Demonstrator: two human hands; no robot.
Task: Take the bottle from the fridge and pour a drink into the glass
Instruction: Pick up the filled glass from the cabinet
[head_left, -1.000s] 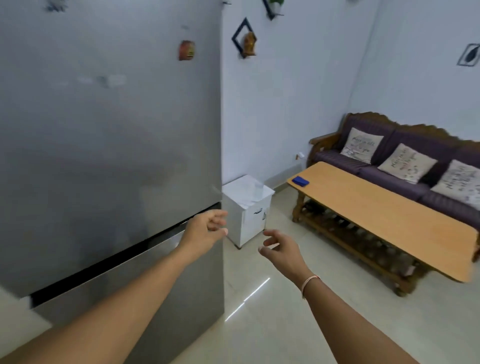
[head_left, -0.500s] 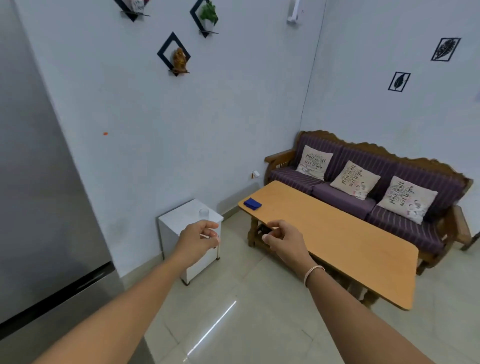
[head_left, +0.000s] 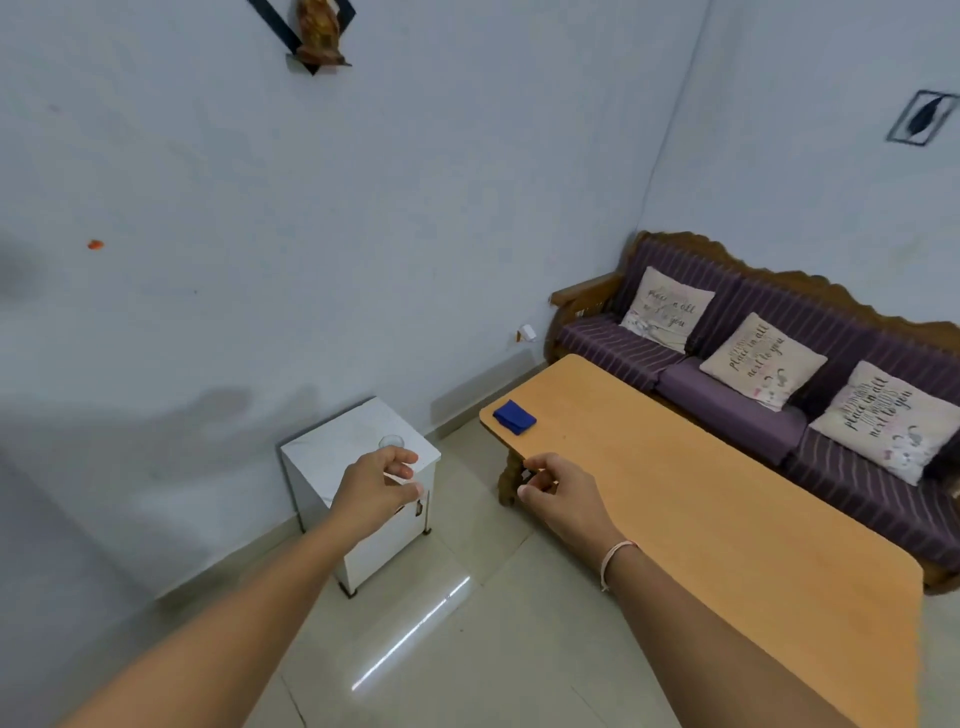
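A small clear glass (head_left: 391, 442) stands on top of a white cabinet (head_left: 343, 452) against the wall. My left hand (head_left: 376, 491) is stretched out in front of the cabinet, fingers loosely curled and apart, holding nothing. My right hand (head_left: 558, 493) hovers beside the near corner of the wooden table (head_left: 727, 519), fingers curled, with nothing in it. The fridge and the bottle are out of view.
A blue folded cloth (head_left: 514, 417) lies on the table's far corner. A purple sofa (head_left: 737, 410) with three cushions runs behind the table. Pale tiled floor (head_left: 493, 649) lies between cabinet and table. A wall ornament (head_left: 318, 31) hangs above.
The view has swung right, away from the fridge, which has left the frame. The cabinet, table and sofa came closer. Both hands stay raised and hold nothing.
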